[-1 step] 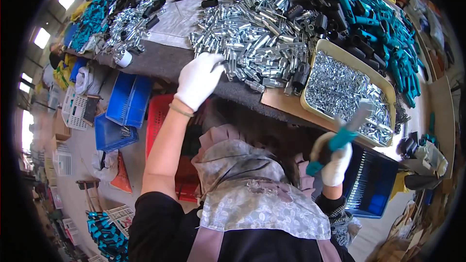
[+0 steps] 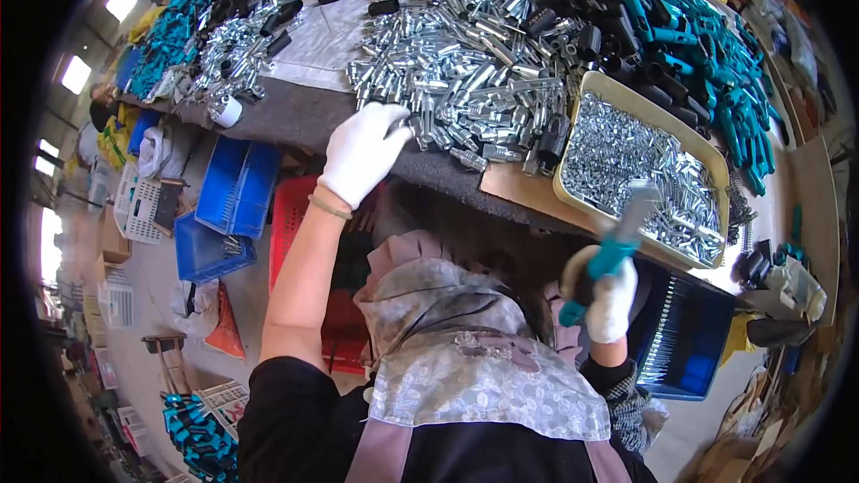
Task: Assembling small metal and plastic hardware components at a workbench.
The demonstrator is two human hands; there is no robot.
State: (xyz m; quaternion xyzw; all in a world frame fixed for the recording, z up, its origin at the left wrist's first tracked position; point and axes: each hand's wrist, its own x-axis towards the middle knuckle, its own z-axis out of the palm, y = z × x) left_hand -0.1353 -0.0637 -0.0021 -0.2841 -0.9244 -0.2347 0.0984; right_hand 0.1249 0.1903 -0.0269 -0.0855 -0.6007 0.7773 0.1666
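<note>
My left hand (image 2: 362, 154), in a white glove, is at the table's near edge beside a heap of shiny metal fittings (image 2: 474, 80). Its thumb and fingers close toward each other over something small and dark that I cannot make out. In front of my right side, my gloved right hand (image 2: 613, 306) is wrapped round a teal-handled tool (image 2: 609, 258). The tool tilts up to the right, and its blurred metal end is over the near rim of a cream tray (image 2: 573, 199) full of small metal parts.
Teal handles (image 2: 738, 116) and black sleeves (image 2: 617, 36) are heaped at the far right. More teal pieces (image 2: 174, 40) lie at the far left, near a white roll (image 2: 225, 110). Blue bins (image 2: 234, 183) and a red crate (image 2: 291, 206) stand below the table; another blue bin (image 2: 689, 340) is at right.
My right hand has shifted slightly left, and the tool's metal end has swung left and up. My left hand has barely moved.
</note>
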